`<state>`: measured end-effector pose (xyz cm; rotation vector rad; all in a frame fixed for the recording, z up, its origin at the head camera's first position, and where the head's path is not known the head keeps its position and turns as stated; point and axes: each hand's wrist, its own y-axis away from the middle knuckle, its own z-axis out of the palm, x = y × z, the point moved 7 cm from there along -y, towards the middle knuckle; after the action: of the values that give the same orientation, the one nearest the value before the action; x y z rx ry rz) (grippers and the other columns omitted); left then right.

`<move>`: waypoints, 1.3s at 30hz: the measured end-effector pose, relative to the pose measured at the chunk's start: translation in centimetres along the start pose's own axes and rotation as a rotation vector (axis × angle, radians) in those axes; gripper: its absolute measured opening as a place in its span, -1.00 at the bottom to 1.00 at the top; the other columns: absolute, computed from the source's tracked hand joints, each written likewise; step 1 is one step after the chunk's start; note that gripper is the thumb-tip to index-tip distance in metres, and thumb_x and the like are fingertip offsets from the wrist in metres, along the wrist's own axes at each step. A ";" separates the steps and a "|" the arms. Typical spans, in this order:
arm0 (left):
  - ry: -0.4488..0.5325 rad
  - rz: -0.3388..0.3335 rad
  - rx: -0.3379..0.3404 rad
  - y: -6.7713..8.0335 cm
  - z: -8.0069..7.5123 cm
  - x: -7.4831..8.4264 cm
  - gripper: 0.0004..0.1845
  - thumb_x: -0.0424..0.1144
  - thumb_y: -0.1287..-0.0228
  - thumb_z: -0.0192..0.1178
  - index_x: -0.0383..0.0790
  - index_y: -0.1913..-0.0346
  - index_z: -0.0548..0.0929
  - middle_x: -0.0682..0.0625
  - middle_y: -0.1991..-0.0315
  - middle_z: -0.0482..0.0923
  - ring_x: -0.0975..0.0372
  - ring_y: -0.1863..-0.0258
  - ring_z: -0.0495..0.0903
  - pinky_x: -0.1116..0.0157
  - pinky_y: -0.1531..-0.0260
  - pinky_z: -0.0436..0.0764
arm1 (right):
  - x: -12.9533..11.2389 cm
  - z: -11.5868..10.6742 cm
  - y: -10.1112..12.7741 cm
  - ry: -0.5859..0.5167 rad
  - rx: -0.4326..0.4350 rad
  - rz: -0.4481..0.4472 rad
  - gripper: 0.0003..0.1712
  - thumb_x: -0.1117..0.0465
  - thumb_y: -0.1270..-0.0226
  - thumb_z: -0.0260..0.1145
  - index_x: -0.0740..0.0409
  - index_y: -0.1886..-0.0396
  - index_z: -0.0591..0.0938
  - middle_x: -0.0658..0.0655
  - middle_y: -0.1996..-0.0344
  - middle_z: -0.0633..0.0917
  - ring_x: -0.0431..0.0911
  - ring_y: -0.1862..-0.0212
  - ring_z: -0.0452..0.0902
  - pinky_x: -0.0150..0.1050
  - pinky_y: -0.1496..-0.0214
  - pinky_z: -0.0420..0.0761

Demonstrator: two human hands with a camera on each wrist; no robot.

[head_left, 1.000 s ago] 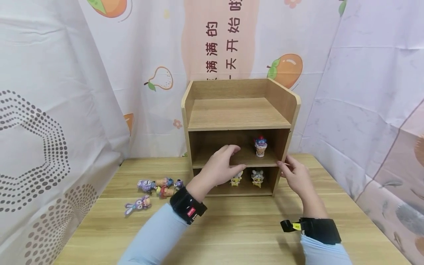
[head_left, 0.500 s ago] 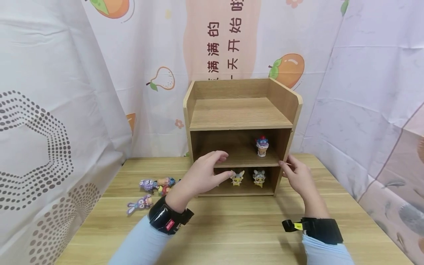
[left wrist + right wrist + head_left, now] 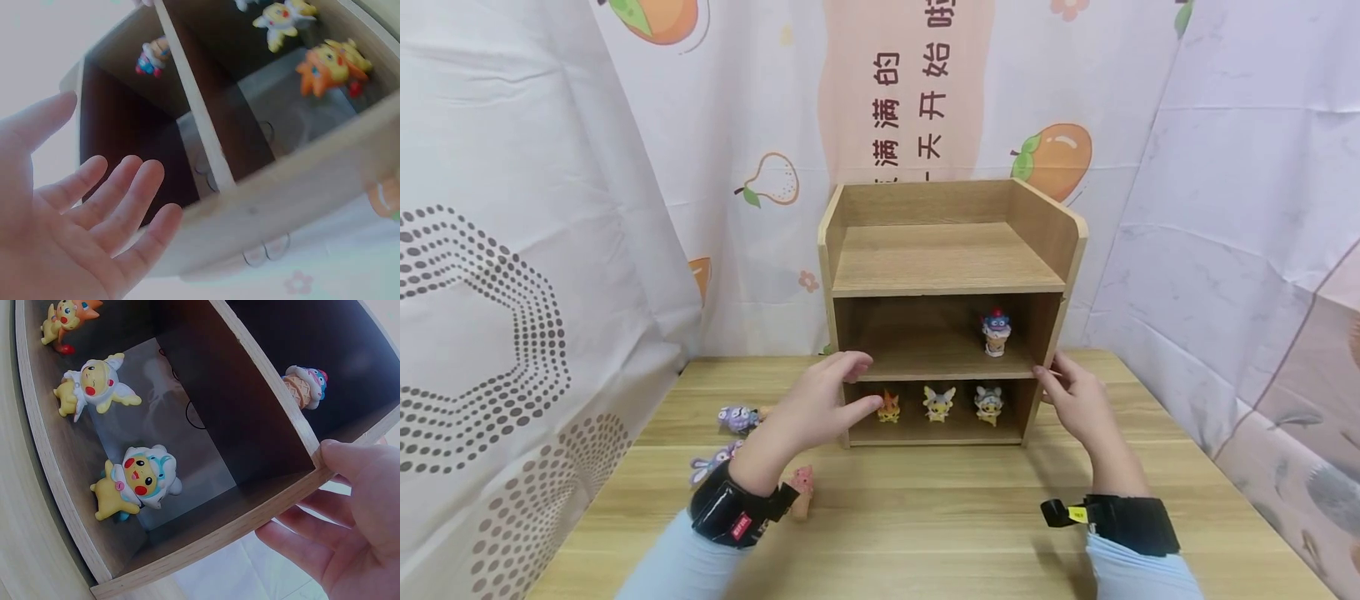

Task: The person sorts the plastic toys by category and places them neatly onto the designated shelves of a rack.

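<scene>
A small wooden shelf (image 3: 947,258) stands on the table. My left hand (image 3: 812,408) is in front of its left side, fingers spread and holding nothing; the left wrist view shows the bare palm. My right hand (image 3: 1075,400) grips the shelf's right side panel, thumb at the front edge and fingers along the outside. On the middle level, at the right, stands an ice-cream-cone figurine (image 3: 996,333) with a blue character. Three yellow figurines line the bottom level: an orange-hooded one (image 3: 889,407), a white-eared one (image 3: 938,403) and a white-hooded one (image 3: 147,478).
Left of the shelf, purple figurines (image 3: 739,418) lie on the table (image 3: 925,533), partly behind my left arm. A pink cone figurine (image 3: 802,483) lies beside my left wrist. Printed curtains (image 3: 760,275) hang behind and at both sides.
My left hand has drawn back leftward from the shelf's middle level to its left edge, uncovering the orange-hooded figurine and the pink cone. My right hand keeps its grip on the side panel.
</scene>
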<state>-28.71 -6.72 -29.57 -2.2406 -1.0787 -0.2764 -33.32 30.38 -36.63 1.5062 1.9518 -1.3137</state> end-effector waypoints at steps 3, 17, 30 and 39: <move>-0.008 -0.035 -0.007 0.6 -0.4 -1.2 -0.44 -0.05 -0.32 0.40 -0.25 -0.27 0.55 -0.08 -0.14 0.61 0.10 -0.06 0.60 0.09 -0.04 0.61 | 0.0 0.0 0.1 0.007 -0.004 0.008 -0.37 0.02 -0.63 0.11 0.24 -0.53 0.34 0.49 -0.22 0.55 0.30 -0.14 0.59 -0.08 0.14 0.73; -0.067 -0.149 -0.115 3.5 -0.9 -5.6 -0.31 -0.03 -0.28 0.43 -0.19 -0.39 0.47 -0.10 -0.22 0.57 0.04 -0.09 0.62 0.04 0.00 0.65 | -0.1 0.0 0.1 0.000 -0.011 0.012 -0.35 0.02 -0.64 0.10 0.26 -0.54 0.30 0.49 -0.24 0.54 0.31 -0.18 0.56 -0.12 0.14 0.73; -0.015 -0.196 -0.261 5.5 -0.1 -8.5 -0.27 0.01 -0.23 0.45 -0.26 -0.38 0.49 -0.16 -0.27 0.54 0.01 -0.13 0.61 0.01 -0.13 0.59 | 0.1 0.0 0.1 -0.012 -0.016 0.011 -0.35 0.03 -0.64 0.10 0.31 -0.53 0.30 0.51 -0.23 0.54 0.30 -0.16 0.56 -0.18 0.16 0.73; 0.082 -0.212 -0.420 6.7 1.1 -9.9 -0.18 0.01 -0.22 0.44 -0.34 -0.43 0.41 -0.29 -0.32 0.47 -0.16 -0.19 0.56 -0.09 -0.15 0.56 | 0.0 0.0 0.0 0.012 -0.021 0.018 -0.35 0.01 -0.64 0.09 0.31 -0.52 0.32 0.50 -0.20 0.56 0.31 -0.10 0.62 -0.24 0.18 0.73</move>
<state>-30.08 -15.36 -37.77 -2.4471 -1.3104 -0.7381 -33.33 30.40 -36.67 1.5218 1.9492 -1.2761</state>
